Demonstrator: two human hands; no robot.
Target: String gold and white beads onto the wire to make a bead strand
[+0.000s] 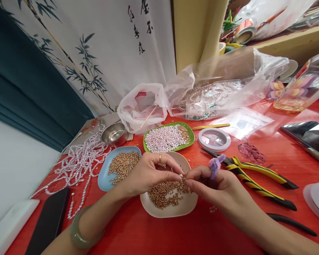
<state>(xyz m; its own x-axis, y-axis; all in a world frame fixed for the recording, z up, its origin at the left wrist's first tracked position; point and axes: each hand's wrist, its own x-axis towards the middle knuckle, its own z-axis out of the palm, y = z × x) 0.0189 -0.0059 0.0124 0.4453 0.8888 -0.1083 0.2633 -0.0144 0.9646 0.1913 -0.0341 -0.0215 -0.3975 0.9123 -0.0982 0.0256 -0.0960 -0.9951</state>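
Over a cream plate of small gold beads, both my hands meet fingertip to fingertip. My left hand, with a gold ring and a green bangle, pinches a white pearl bead. Opposite it, my right hand has thumb and forefinger pressed together beside the bead; whatever thin thing they grip is too small to make out. Purple fuzzy wire circles a right finger. A blue plate of gold beads lies left of the hands, and a green tray of pearl and gold beads lies beyond them.
Pearl strands and a metal bowl lie at left, near a black phone. Yellow-black pliers, a wire spool and another phone are at right. Plastic bags and tweezers lie behind.
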